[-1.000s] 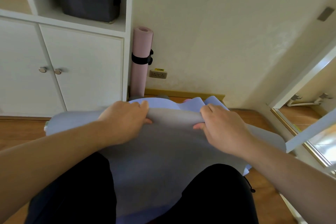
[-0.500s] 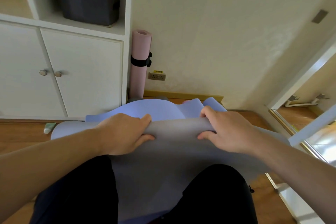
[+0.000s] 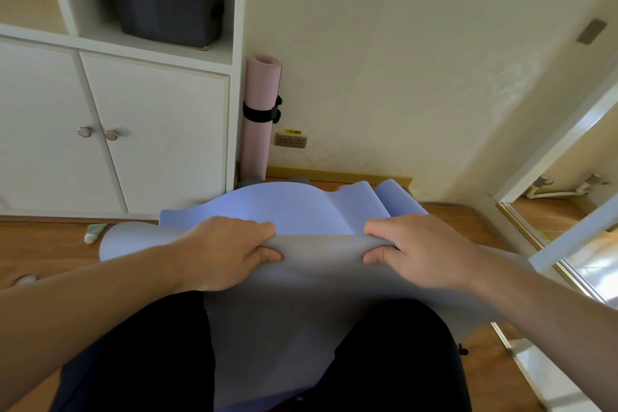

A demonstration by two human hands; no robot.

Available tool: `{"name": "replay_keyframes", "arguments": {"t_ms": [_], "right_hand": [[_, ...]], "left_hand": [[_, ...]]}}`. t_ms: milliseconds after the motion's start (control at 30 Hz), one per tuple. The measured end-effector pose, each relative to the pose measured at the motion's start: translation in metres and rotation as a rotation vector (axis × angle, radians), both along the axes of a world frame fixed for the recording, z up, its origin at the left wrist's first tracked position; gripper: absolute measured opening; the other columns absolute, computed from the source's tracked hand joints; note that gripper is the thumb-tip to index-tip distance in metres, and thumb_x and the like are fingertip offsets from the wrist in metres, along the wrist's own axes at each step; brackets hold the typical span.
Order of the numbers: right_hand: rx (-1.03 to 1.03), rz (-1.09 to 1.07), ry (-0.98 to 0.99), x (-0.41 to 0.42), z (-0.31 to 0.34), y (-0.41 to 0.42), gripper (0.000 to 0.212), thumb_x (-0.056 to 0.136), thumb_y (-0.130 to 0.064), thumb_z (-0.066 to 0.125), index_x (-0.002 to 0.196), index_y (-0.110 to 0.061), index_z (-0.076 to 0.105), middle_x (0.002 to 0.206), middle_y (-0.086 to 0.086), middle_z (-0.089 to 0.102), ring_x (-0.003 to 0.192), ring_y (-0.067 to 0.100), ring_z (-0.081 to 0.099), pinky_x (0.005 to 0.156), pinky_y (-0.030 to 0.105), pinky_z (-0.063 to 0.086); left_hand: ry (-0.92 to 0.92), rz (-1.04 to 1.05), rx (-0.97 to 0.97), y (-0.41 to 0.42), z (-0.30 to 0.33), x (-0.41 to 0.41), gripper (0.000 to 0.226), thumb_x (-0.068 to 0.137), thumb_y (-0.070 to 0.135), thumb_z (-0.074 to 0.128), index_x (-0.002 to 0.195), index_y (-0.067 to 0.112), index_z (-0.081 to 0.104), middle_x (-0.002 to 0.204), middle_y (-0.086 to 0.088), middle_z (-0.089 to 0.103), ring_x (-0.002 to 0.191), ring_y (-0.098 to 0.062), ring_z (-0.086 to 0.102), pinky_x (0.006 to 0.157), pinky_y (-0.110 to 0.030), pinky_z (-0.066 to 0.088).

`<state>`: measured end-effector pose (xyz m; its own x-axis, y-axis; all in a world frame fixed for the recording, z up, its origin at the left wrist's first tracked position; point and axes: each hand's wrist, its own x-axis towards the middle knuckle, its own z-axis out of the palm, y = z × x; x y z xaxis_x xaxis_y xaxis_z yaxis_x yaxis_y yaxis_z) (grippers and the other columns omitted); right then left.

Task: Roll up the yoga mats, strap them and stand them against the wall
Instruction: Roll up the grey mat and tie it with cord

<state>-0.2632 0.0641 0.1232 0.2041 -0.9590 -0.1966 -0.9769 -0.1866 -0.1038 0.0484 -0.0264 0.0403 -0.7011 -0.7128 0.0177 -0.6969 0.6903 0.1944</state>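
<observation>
Your left hand (image 3: 224,252) and right hand (image 3: 418,251) each pinch the fold of the lavender mat (image 3: 301,278) draped over your knees, its far end rumpled on the floor (image 3: 40,244) near the wall (image 3: 401,77). It looks light, thin and floppy, so grip wide along the edge to roll it evenly.

There is only one view, from a wide-angle camera worn on the person's head, which looks forward and steeply down over the two forearms and the dark-clothed legs. The left hand (image 3: 222,252) and the right hand (image 3: 423,252) are close under the lens in the middle of the frame, and behind them the view reaches across the wooden floor (image 3: 40,244) to the white cabinet (image 3: 157,140) and the cream wall (image 3: 401,60). The straight lines bend near the edges, and no second view shares the scene.
</observation>
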Motion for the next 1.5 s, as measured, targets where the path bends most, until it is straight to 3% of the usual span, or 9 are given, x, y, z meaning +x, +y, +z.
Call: {"name": "replay_keyframes", "arguments": {"t_ms": [100, 267, 467, 633, 800, 933, 1167, 1367, 1500], "right_hand": [[-0.028, -0.020, 0.025, 0.003, -0.001, -0.003, 0.040, 0.102, -0.053, 0.061, 0.075, -0.029, 0.044, 0.084, -0.006, 0.053, 0.081, 0.011, 0.052, 0.067, 0.030, 0.037], [-0.040, -0.149, 0.007, 0.014, -0.006, -0.005, 0.040, 0.105, -0.048, 0.059, 0.074, -0.027, 0.046, 0.087, -0.004, 0.054, 0.080, 0.013, 0.054, 0.063, 0.033, 0.036], [0.028, -0.046, 0.055, 0.012, -0.010, 0.008, 0.016, 0.112, -0.042, 0.044, 0.100, -0.039, 0.035, 0.083, -0.012, 0.052, 0.073, 0.009, 0.053, 0.062, 0.026, 0.039], [0.079, 0.109, 0.158, 0.005, -0.013, 0.011, 0.027, 0.109, -0.058, 0.031, 0.094, -0.035, 0.028, 0.085, -0.008, 0.053, 0.072, 0.016, 0.051, 0.074, 0.044, 0.047], [0.134, 0.116, 0.145, 0.001, -0.010, 0.013, 0.045, 0.096, -0.077, 0.048, 0.103, -0.038, 0.028, 0.083, -0.008, 0.059, 0.072, 0.012, 0.057, 0.069, 0.036, 0.049], [0.172, 0.055, 0.090, -0.001, -0.006, 0.012, 0.049, 0.092, -0.068, 0.066, 0.104, -0.036, 0.031, 0.076, -0.007, 0.059, 0.071, 0.012, 0.058, 0.065, 0.032, 0.045], [0.156, 0.015, 0.024, -0.003, -0.011, 0.007, 0.033, 0.100, -0.057, 0.063, 0.091, -0.037, 0.038, 0.078, -0.004, 0.059, 0.075, 0.014, 0.059, 0.072, 0.041, 0.049], [0.030, -0.015, 0.112, 0.006, -0.015, 0.001, 0.036, 0.100, -0.055, 0.063, 0.080, -0.035, 0.042, 0.094, -0.010, 0.052, 0.092, 0.012, 0.054, 0.083, 0.039, 0.049], [0.012, -0.018, 0.168, 0.012, -0.023, 0.009, 0.024, 0.108, -0.050, 0.050, 0.095, -0.033, 0.041, 0.094, -0.011, 0.055, 0.080, 0.013, 0.053, 0.076, 0.040, 0.050]], "left_hand": [[0.049, 0.105, 0.092, -0.001, 0.001, -0.009, 0.040, 0.101, 0.066, 0.044, 0.078, 0.034, 0.040, 0.094, 0.009, 0.044, 0.091, -0.013, 0.049, 0.084, -0.037, 0.044], [0.151, 0.230, 0.145, 0.001, 0.002, -0.014, 0.043, 0.098, 0.064, 0.055, 0.076, 0.027, 0.055, 0.092, 0.005, 0.052, 0.086, -0.014, 0.056, 0.081, -0.036, 0.050], [0.028, 0.201, -0.076, 0.020, -0.005, -0.018, 0.038, 0.108, 0.059, 0.035, 0.094, 0.024, 0.042, 0.103, 0.003, 0.063, 0.097, -0.022, 0.063, 0.075, -0.034, 0.040], [-0.109, -0.051, -0.203, 0.017, -0.016, -0.004, 0.059, 0.091, 0.071, -0.011, 0.094, 0.029, 0.031, 0.096, 0.006, 0.063, 0.085, -0.022, 0.065, 0.074, -0.038, 0.046], [-0.043, -0.143, -0.102, 0.014, -0.012, 0.003, 0.064, 0.088, 0.090, 0.021, 0.117, 0.033, 0.034, 0.100, 0.007, 0.066, 0.082, -0.018, 0.065, 0.074, -0.034, 0.047], [-0.057, -0.122, -0.091, 0.012, -0.010, -0.001, 0.061, 0.085, 0.084, 0.008, 0.114, 0.033, 0.025, 0.094, 0.007, 0.064, 0.074, -0.018, 0.062, 0.069, -0.032, 0.045], [-0.040, -0.071, -0.037, 0.010, -0.013, -0.004, 0.049, 0.084, 0.082, 0.013, 0.100, 0.036, 0.025, 0.083, 0.013, 0.053, 0.080, -0.018, 0.060, 0.072, -0.035, 0.043], [0.092, 0.073, 0.001, 0.014, -0.021, -0.010, 0.038, 0.098, 0.071, 0.047, 0.093, 0.033, 0.041, 0.094, 0.012, 0.049, 0.089, -0.012, 0.052, 0.077, -0.034, 0.044], [0.128, 0.132, -0.044, 0.019, -0.025, -0.012, 0.039, 0.101, 0.068, 0.040, 0.103, 0.030, 0.043, 0.100, 0.010, 0.050, 0.087, -0.013, 0.055, 0.073, -0.032, 0.041]]}}
